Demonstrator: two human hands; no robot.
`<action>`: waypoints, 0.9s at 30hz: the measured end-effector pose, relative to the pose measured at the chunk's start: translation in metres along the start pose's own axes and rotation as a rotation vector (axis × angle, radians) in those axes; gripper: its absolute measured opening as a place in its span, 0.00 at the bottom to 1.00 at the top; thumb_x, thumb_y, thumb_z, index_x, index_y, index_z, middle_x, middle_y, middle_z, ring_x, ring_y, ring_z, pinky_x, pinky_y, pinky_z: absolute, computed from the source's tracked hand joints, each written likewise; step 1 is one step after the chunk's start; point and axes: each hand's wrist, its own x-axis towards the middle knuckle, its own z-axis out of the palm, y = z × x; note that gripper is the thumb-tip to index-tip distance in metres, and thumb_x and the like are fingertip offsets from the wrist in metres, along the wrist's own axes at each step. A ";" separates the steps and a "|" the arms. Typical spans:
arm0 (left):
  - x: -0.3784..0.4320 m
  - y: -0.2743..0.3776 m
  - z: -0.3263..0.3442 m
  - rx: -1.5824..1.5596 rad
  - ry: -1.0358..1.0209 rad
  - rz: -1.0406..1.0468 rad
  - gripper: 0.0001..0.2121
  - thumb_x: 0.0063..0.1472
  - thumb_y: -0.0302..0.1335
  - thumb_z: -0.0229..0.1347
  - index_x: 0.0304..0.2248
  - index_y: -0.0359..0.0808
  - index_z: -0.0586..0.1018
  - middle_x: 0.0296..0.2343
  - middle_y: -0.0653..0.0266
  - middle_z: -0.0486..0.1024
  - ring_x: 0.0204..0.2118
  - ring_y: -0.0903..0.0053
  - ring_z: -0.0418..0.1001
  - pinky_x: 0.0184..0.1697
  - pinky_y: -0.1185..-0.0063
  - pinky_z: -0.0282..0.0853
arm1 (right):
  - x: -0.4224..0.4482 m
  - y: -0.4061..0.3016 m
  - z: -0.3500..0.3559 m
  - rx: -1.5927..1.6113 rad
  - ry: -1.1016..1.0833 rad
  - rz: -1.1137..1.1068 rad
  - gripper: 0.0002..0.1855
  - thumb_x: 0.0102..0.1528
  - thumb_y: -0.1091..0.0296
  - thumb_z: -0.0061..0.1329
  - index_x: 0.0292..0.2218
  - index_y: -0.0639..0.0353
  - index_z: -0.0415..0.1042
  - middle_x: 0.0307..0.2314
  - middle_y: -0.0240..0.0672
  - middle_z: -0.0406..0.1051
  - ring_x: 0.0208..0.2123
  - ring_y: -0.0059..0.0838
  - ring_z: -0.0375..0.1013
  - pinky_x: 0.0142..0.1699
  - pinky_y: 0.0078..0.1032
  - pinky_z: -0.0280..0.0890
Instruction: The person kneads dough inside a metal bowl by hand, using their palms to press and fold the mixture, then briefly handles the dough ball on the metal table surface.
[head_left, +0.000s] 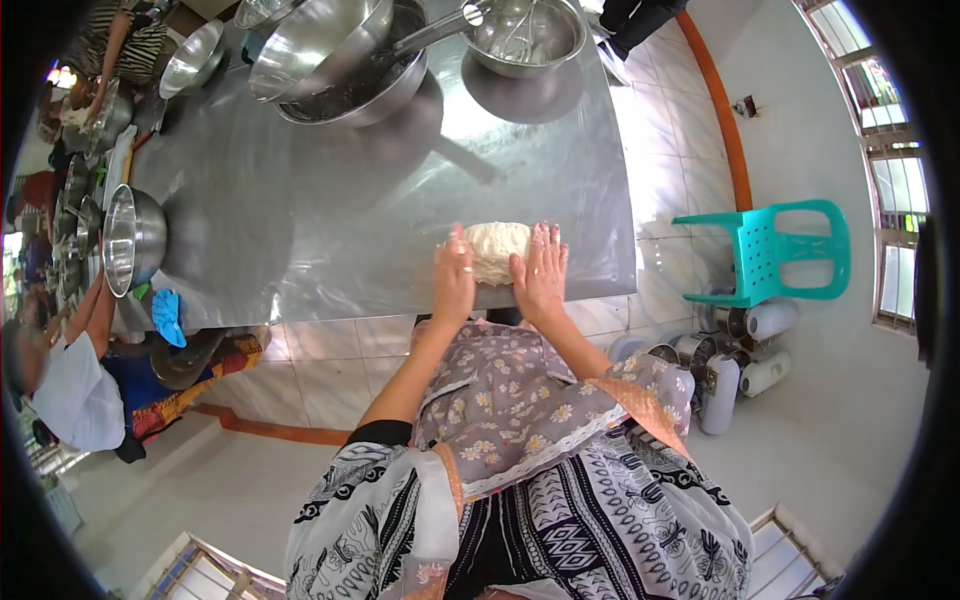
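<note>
A pale, rough lump of dough (495, 251) rests on the stainless steel table (360, 247) close to its front edge. My left hand (454, 271) is against the dough's left side, fingers pointing away from me and slightly blurred. On the other side my right hand (541, 271) presses its palm and thumb to the dough, fingers stretched forward. Between them, both hands hold the lump. Bits of dough stick to the fingers of each hand.
Stacked steel bowls (337, 97) and a bowl with a whisk (523, 37) stand at the back. A steel bowl (135, 238) and blue cloth (168, 318) lie left, near a person in white (79, 390). Right are a green plastic chair (787, 255) and several mixers (720, 390).
</note>
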 end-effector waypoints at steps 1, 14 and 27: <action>0.000 -0.003 0.011 0.016 0.016 0.026 0.24 0.65 0.40 0.32 0.50 0.28 0.64 0.48 0.53 0.64 0.51 0.64 0.61 0.55 0.72 0.52 | -0.001 -0.010 0.004 0.095 -0.007 0.021 0.26 0.59 0.58 0.33 0.55 0.62 0.52 0.55 0.50 0.48 0.60 0.49 0.40 0.60 0.45 0.37; 0.011 0.084 0.012 -0.201 0.126 0.370 0.21 0.64 0.38 0.37 0.48 0.30 0.67 0.47 0.59 0.66 0.49 0.68 0.63 0.55 0.72 0.53 | 0.035 -0.053 -0.062 0.726 0.095 -0.075 0.20 0.58 0.62 0.36 0.50 0.61 0.63 0.51 0.45 0.56 0.52 0.41 0.58 0.56 0.32 0.51; 0.004 0.028 -0.003 0.103 0.141 0.398 0.21 0.62 0.36 0.37 0.50 0.34 0.65 0.52 0.54 0.59 0.57 0.60 0.52 0.59 0.58 0.34 | 0.021 -0.009 -0.037 0.437 0.102 -0.163 0.21 0.56 0.66 0.36 0.51 0.57 0.61 0.56 0.46 0.48 0.58 0.46 0.48 0.59 0.45 0.40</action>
